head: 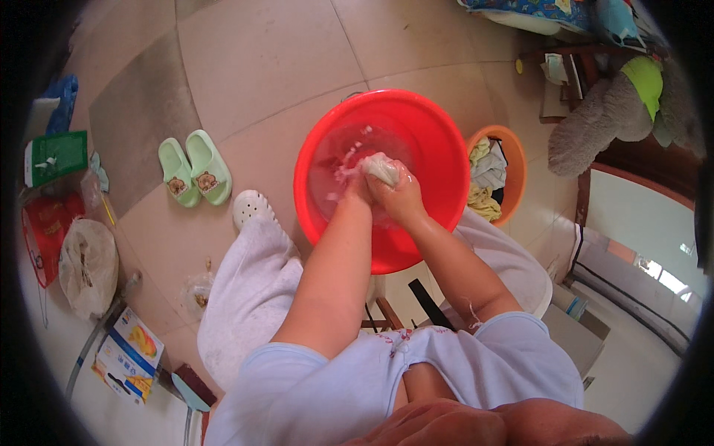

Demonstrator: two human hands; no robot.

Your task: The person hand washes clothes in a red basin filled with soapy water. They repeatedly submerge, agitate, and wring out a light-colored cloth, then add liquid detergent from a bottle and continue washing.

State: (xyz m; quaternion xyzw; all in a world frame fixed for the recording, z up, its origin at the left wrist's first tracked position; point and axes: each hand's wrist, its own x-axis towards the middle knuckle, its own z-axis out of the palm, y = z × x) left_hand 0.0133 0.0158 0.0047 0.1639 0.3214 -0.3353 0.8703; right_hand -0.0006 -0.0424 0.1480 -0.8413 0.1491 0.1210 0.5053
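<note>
Both my hands are over a large red plastic basin (440, 139) on the floor between my legs. A wet, whitish cloth (381, 169) is bunched between them. My right hand (403, 196) grips the cloth, its thumb lying along it. My left hand (360, 187) presses in from the other side, its fingers mostly hidden behind the cloth and the right hand. Cloudy water (334, 150) fills the lower part of the basin, with white splashes or foam beside my left hand.
An orange bucket (517, 178) with yellow and white clothes stands right of the basin. Green slippers (209, 170) lie to the left. A grey plush toy (585, 134) hangs over furniture at the right. Bags, including a whitish plastic bag (89, 267), and a carton (128, 351) line the left side.
</note>
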